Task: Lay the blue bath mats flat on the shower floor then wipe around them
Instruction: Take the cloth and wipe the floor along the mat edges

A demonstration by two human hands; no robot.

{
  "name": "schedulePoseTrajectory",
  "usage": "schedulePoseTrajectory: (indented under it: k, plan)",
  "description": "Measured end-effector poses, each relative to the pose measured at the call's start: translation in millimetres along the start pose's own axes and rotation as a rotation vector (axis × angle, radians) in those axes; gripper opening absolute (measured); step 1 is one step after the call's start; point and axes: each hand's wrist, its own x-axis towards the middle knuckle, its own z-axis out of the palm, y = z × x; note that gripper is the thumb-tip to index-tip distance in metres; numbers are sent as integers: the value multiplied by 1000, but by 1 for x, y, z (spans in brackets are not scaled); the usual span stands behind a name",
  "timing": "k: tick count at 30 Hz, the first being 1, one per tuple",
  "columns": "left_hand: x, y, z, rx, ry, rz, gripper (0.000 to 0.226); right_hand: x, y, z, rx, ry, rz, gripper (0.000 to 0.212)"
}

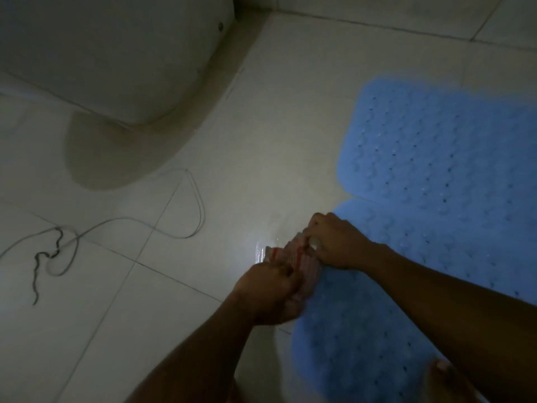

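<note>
On the dim tiled shower floor point(261, 126), the blue bath mats point(436, 146) lie flat at right, and the left hand point(268, 289) and right hand point(338, 242) each keep a tight grip on a red-striped cloth point(293, 257) at their edge, seemingly bunching it for wiping.

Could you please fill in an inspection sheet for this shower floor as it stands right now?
Surface: pale tiled floor, glossy wet patch beside the cloth.
Job's things: two blue perforated rubber bath mats lie flat, side by side: far mat, near mat; white red-striped cloth at the near mat's left edge.
Clutter: dark twisted string.
Hands: left hand and right hand both grip the cloth.
Cables: thin grey wire looped loosely over the tiles.
Surroundings: white toilet base; wall corner; bare toe.
</note>
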Motion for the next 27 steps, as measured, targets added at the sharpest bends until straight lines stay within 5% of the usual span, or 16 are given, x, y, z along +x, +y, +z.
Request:
schedulePoseTrajectory:
  k: [5,13,27]
  plan:
    - [2,5,22,18,131,-87,60,-10,35,19,-84,412,196,47]
    - [-4,28,85,-98,142,-309,65,-23,43,50,-186,512,226,51]
    - [132,-40,43,-91,257,-388,69,46,99,-19,-156,736,229,36]
